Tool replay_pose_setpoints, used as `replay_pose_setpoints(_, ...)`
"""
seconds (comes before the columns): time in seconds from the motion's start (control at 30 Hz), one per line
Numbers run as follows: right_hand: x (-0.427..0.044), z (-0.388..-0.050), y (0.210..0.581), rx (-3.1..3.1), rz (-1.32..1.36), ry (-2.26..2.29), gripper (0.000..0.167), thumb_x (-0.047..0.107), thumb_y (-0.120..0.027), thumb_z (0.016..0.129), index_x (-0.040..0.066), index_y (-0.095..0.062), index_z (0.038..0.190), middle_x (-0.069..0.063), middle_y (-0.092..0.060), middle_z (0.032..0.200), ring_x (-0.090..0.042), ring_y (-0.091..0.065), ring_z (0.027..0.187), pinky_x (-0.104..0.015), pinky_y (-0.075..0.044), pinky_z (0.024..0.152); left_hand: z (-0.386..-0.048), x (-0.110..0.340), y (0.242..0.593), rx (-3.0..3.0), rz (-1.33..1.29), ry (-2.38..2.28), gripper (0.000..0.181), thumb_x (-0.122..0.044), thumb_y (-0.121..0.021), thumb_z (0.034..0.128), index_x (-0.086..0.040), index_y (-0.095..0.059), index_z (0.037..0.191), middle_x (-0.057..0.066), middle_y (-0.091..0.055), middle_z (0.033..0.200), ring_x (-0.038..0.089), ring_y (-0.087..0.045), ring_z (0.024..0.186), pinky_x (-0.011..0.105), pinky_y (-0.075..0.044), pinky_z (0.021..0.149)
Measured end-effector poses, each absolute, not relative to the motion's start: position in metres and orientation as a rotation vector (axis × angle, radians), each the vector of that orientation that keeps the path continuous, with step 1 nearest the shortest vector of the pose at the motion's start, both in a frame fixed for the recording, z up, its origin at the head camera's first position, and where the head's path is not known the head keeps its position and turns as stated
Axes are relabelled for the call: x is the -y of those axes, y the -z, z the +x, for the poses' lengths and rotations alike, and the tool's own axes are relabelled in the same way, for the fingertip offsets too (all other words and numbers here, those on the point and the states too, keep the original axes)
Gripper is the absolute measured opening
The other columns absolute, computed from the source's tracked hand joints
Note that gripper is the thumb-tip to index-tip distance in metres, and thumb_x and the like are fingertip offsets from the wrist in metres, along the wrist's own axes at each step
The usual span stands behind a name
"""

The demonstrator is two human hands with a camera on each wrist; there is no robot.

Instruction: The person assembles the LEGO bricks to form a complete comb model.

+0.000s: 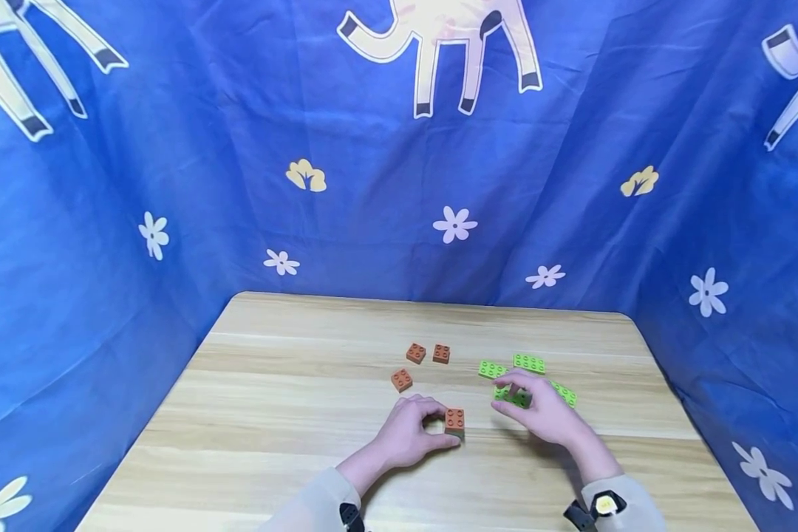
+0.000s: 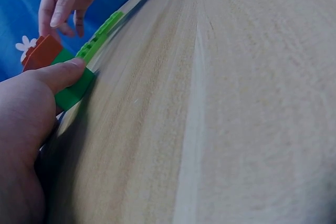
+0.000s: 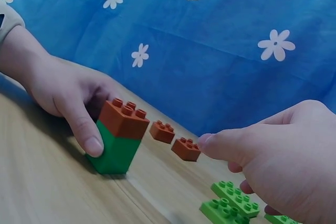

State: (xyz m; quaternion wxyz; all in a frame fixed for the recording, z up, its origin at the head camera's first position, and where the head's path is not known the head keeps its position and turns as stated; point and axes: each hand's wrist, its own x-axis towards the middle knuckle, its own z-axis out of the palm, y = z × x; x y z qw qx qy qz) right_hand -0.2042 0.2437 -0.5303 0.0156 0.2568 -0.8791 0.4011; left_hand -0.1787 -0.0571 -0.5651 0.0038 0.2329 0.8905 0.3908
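Observation:
My left hand (image 1: 408,432) grips a small stack on the table. An orange-brown brick (image 3: 125,119) with studs tops it, and a dark green block (image 3: 118,150) forms its lower part. The thumb lies against the green side; the other fingertips are hidden behind the stack in the right wrist view. To the right, my right hand (image 1: 539,410) hovers over the light green bricks, fingers loosely bent and apart, nothing seen between them. One light green eight-stud brick (image 1: 510,397) shows partly beneath its fingers. Others, such as this light green brick (image 1: 529,363), lie around it.
Three loose orange-brown bricks, one of them the nearest brick (image 1: 402,380), lie beyond my left hand. The wooden table (image 1: 273,384) has rounded far corners. A blue patterned cloth (image 1: 372,222) hangs behind it and at both sides.

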Motion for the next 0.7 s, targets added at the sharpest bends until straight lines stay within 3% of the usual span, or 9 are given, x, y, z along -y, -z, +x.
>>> replay_pose_setpoints(0.2,-0.249,-0.206,0.537,2.706,0.801,-1.249,0.046,0.035,-0.082,0.095,0.007,-0.072,0.130,0.002,-0.066,0.129,-0.031,-0.068,0.113,-0.058,-0.053,0.099,-0.178,0.057,0.564,-2.788,0.736,-1.225,0.045,-0.050,-0.091,0.0802,-0.021,-0.080,0.113,-0.018,-0.073,0.111,0.007,-0.061,0.106,0.040,-0.042,0.104)
replay_pose_setpoints(0.5,-0.255,-0.210,0.548,2.702,0.790,-1.166,0.046,0.029,-0.085,0.092,0.005,-0.072,0.130,0.001,-0.066,0.130,-0.026,-0.063,0.120,-0.058,-0.047,0.107,-0.178,0.057,0.564,-2.794,0.741,-1.223,0.044,-0.048,-0.092,0.0797,-0.021,-0.080,0.112,-0.018,-0.073,0.111,0.007,-0.061,0.106,0.041,-0.041,0.105)
replay_pose_setpoints(0.7,-0.258,-0.210,0.553,2.722,0.756,-1.158,0.047,0.026,-0.086,0.092,0.004,-0.071,0.130,-0.006,-0.066,0.133,-0.031,-0.060,0.126,-0.059,-0.043,0.110,-0.178,0.057,0.563,-2.788,0.740,-1.234,0.044,-0.048,-0.092,0.0797,-0.021,-0.080,0.112,-0.018,-0.073,0.110,0.006,-0.061,0.106,0.041,-0.041,0.105)
